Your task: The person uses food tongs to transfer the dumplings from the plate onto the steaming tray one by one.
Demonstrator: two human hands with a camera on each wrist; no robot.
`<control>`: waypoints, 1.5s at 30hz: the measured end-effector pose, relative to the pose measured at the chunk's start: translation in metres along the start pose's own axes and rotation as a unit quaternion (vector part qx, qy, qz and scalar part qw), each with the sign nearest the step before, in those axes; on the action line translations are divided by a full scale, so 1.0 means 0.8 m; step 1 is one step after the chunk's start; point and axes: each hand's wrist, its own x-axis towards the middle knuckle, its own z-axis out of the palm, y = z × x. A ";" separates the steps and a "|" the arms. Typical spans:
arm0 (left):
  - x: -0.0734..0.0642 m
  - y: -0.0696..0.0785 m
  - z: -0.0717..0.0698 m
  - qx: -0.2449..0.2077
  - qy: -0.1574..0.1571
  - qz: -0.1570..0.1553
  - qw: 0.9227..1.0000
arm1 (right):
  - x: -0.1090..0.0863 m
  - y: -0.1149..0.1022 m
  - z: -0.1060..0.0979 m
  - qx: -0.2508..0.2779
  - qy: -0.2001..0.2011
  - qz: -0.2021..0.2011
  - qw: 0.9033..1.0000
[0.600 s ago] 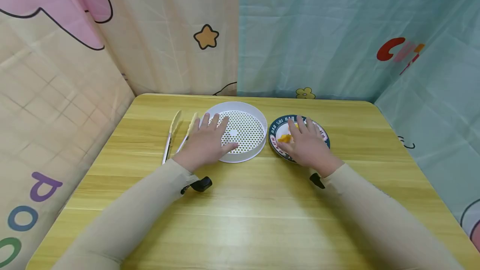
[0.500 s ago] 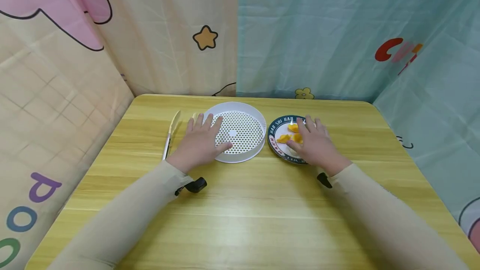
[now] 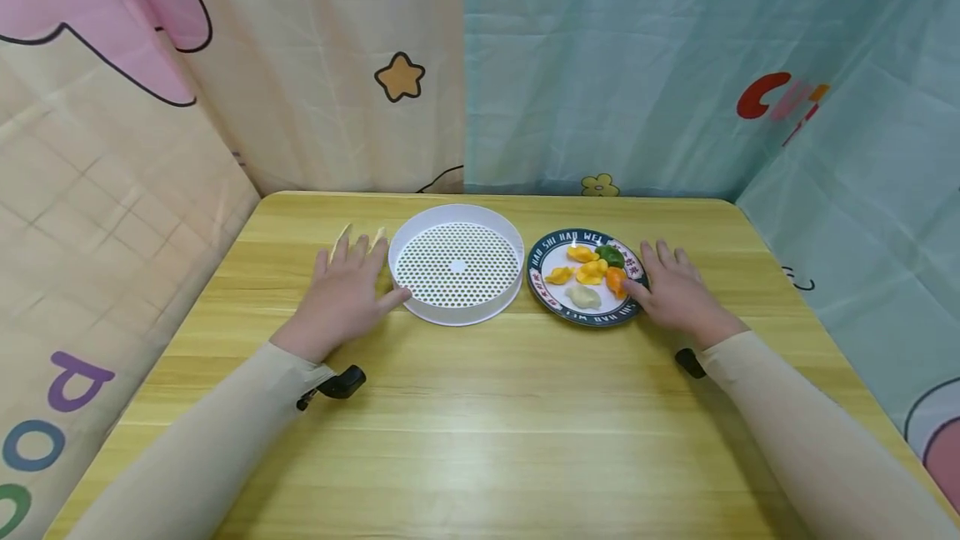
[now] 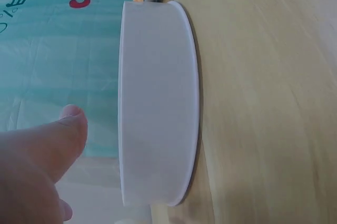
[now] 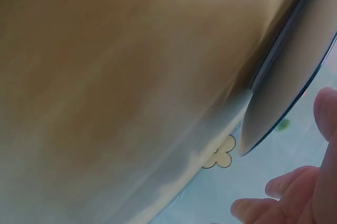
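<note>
My left hand [image 3: 341, 298], palm down with fingers spread, hovers left of a white round steamer tray [image 3: 457, 311] with a perforated base. Behind its fingers, two pale tips of a pair of tongs [image 3: 379, 233] peek out; the rest is hidden. My right hand [image 3: 678, 294] is spread at the right side of a dark-rimmed plate [image 3: 551, 250], its thumb over the rim. On that plate lie several dumplings [image 3: 591, 272] in yellow, orange, green and white. The left wrist view shows the steamer tray's side wall [image 4: 158, 103] beyond the thumb. The plate's underside [image 5: 287, 84] appears in the right wrist view.
A wooden table [image 3: 465, 407] carries everything, its far edge meeting a printed curtain [image 3: 600, 65]. Another curtain [image 3: 105, 215] hangs along the left side. The steamer tray and plate stand side by side near the back.
Both hands have moved apart: the left slid left off the steamer tray and over the tongs, the right shifted right off the plate. The dumplings are now uncovered. Fingers stay spread.
</note>
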 end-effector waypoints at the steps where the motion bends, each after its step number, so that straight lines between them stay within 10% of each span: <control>1: -0.003 -0.004 0.000 0.001 -0.004 -0.005 1.000 | 0.000 0.003 0.001 0.000 -0.002 -0.002 1.000; 17: -0.050 -0.055 -0.002 -0.024 -0.083 -0.075 0.993 | -0.002 0.033 -0.004 0.047 -0.099 -0.023 0.994; 32: -0.051 -0.072 0.013 -0.115 -0.130 -0.109 0.979 | -0.007 0.029 -0.010 0.021 -0.138 -0.012 0.990; 40: -0.048 -0.086 0.020 -0.140 -0.109 -0.145 0.973 | -0.007 0.031 -0.008 0.033 -0.139 -0.007 0.990; 45: -0.055 -0.085 0.018 -0.171 -0.037 -0.165 0.971 | -0.005 0.031 -0.008 0.033 -0.140 -0.005 0.990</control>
